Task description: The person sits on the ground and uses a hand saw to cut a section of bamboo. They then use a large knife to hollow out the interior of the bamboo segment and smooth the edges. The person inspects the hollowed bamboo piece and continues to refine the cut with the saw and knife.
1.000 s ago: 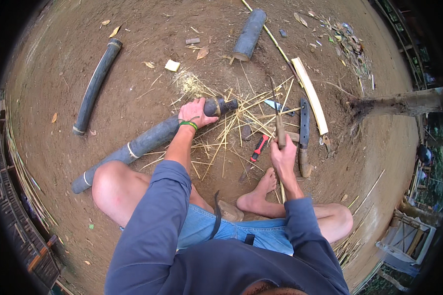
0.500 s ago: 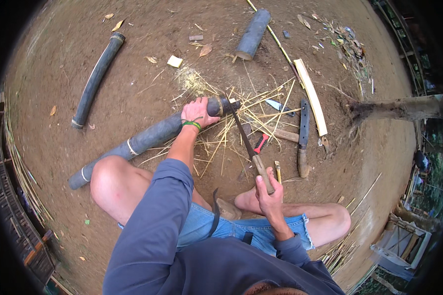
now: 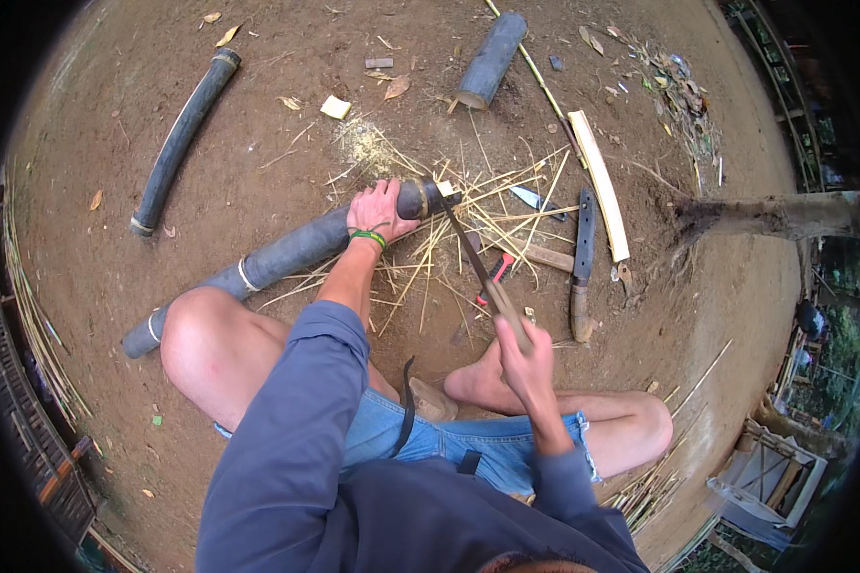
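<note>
Bare dirt ground outdoors, strewn with split bamboo slivers [image 3: 468,205]. Long dark bamboo pole [image 3: 287,253] lies across my left knee, far end partly hidden under my left hand [image 3: 377,210], fingers wrapped round it. My right hand [image 3: 526,358] grips machete [image 3: 483,272] handle, blade tip at pole's end. Beyond pole: short bamboo section [image 3: 490,59], pale split slat [image 3: 599,181].

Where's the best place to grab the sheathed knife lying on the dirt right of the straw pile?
By its wooden handle, the near end of the sheathed knife. It lies flat, roughly lengthwise away from the person, dark sheath at the far end, so come from above and close across the handle. The pale split slat crowds the far half on the right; the handle end has bare dirt around it.
</note>
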`<state>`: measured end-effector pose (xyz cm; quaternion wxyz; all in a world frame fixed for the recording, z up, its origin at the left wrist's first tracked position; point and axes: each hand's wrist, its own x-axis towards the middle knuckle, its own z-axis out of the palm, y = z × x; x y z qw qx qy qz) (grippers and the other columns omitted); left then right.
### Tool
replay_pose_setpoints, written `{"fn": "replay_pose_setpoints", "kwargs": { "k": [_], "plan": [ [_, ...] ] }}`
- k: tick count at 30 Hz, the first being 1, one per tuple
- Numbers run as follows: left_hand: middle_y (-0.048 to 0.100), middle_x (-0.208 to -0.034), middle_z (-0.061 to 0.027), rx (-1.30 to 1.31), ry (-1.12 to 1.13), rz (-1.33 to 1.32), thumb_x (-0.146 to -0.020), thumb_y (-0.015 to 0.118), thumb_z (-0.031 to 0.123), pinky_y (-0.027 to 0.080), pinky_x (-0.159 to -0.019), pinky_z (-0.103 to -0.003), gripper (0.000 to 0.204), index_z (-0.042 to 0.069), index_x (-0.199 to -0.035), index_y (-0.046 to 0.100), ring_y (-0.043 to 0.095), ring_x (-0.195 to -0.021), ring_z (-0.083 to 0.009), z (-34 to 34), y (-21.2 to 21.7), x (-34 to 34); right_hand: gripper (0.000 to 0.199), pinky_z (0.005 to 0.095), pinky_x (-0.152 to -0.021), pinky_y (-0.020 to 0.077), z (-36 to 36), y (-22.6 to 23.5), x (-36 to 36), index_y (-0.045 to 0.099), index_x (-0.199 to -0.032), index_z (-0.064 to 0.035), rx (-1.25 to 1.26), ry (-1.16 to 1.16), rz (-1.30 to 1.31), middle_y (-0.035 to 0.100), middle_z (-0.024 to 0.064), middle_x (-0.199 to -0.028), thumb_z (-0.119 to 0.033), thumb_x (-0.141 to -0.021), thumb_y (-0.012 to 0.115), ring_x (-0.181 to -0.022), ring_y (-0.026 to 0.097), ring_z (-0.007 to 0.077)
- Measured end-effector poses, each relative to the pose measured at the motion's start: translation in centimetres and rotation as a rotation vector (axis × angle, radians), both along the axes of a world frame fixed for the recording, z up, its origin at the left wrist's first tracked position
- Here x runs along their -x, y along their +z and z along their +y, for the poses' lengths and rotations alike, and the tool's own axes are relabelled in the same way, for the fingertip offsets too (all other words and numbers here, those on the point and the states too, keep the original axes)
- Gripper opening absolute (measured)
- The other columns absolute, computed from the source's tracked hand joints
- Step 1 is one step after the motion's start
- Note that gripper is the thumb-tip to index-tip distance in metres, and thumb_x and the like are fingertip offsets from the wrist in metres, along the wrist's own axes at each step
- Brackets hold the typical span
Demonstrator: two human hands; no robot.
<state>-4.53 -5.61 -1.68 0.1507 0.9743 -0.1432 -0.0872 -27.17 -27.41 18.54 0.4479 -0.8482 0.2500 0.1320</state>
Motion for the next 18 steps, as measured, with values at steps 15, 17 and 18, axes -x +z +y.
{"fn": "replay_pose_setpoints", "kwargs": {
  "k": [15,17,18],
  "plan": [
    [0.067,-0.114,-0.0112,0.002,0.034,0.071,-0.066,0.087,0.062,0.056,-0.093,-0.046,0.084,0.014,-0.13,0.062,0.071,-0.105,-0.0338,-0.5,0.5,0.8,0.025,0.0435,-0.08,0.051,-0.7,-1.1,4.3,0.073,-0.109,0.0035,-0.065,-0.073,-0.108,0.069,0.0285,-0.094,-0.019,-0.099,0.07,-0.09,0.068,0.0346],
    [0.067,-0.114,-0.0114,0.015,0.038,0.054,-0.066,0.086,0.062,0.057,-0.092,-0.046,0.083,0.014,-0.129,0.062,0.071,-0.104,-0.0341,-0.4,0.5,0.6,0.029,0.0415,-0.087,0.0531,-0.3,-3.2,1.4,0.073,-0.118,0.0034,0.03,-0.021,0.023,0.072,0.0275,-0.102,-0.018,-0.099,0.068,-0.1,0.071,0.0305],
    [0.067,-0.114,-0.011,0.025,0.03,0.113,-0.066,0.086,0.062,0.057,-0.092,-0.046,0.082,0.014,-0.127,0.062,0.071,-0.104,-0.0343,-1.1,0.8,0.1,0.031,0.0403,-0.091,0.0541,-0.6,-3.7,0.5,0.073,-0.123,0.0034,0.133,0.018,0.119,0.074,0.0265,-0.107,-0.017,-0.1,0.067,-0.105,0.073,0.0274]
  ]
}}
